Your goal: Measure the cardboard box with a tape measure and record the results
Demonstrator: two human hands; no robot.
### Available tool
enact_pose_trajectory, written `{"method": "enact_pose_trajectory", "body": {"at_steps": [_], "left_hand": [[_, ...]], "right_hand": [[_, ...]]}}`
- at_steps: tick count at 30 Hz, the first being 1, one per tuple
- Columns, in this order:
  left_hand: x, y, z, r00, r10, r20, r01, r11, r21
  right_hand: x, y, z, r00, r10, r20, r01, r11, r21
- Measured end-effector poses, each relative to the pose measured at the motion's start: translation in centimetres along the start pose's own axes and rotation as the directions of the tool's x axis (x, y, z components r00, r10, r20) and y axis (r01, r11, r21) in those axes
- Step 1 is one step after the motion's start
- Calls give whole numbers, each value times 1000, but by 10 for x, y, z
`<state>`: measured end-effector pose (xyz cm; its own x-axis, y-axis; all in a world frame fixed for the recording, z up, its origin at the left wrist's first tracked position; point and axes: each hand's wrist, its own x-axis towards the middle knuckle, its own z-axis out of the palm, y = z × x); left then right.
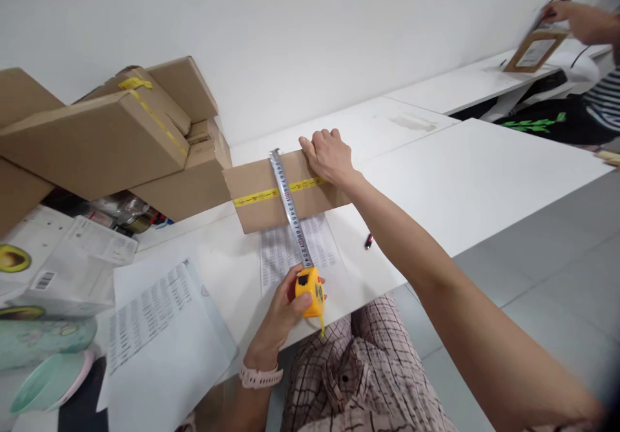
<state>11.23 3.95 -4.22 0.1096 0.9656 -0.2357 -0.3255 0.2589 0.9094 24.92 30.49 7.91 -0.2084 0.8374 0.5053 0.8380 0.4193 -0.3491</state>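
Note:
A yellow tape measure [310, 292] rests in my left hand [281, 309], its fingers wrapped round the case. The metal blade [289, 209] is drawn out and runs across the face of a cardboard box [256, 183], its hooked end at the box's far edge. Yellow printed tape crosses that same face. My right hand [330, 155] grips the box at its upper right, fingers curled over the far edge. Beneath the box's near side lies a printed sheet [317, 251]. A small red and black object [369, 241] lies close to my right forearm.
Cardboard boxes [92, 141] are piled open at the left. Below them stand a white carton [62, 264], more printed papers [159, 329] and a green cup [46, 383]. Far right, another person's hand [557, 12] is at a cardboard package [533, 51]. The white table [460, 180] extends rightward.

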Motion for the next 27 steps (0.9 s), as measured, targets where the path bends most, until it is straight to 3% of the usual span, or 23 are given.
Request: {"method": "enact_pose_trajectory", "body": {"at_steps": [6,10,12,14,17,20,22,24,27], "left_hand": [[-65,-3,-12,995,2,-97,3,998,55],[-84,-15,-17,994,-87,-60,95,985,146],[-87,-19,-18,990,-139,-11,137,957,254],[-87,-21,-16,977,-210,42,178,906,384],[-86,-18,-10,946,-305,109,202,818,538],[-85,-12,-2,929,-323,178,160,788,595],[-85,-11,3,925,-319,207,142,794,591],[-86,-13,6,934,-309,179,145,787,600],[-84,-18,10,970,-241,28,172,766,620]], "right_hand": [[-80,9,17,990,-45,-132,38,998,-56],[-128,24,28,978,-139,-153,152,985,81],[-138,28,20,980,-74,-187,115,969,217],[-141,31,1,982,58,-178,23,904,426],[-146,35,-31,986,162,-44,-87,717,692],[-160,44,-52,977,197,79,-185,603,776],[-175,51,-57,961,258,98,-230,555,799],[-193,55,-59,944,318,88,-248,509,824],[-224,45,-57,946,309,100,-237,446,863]]}}
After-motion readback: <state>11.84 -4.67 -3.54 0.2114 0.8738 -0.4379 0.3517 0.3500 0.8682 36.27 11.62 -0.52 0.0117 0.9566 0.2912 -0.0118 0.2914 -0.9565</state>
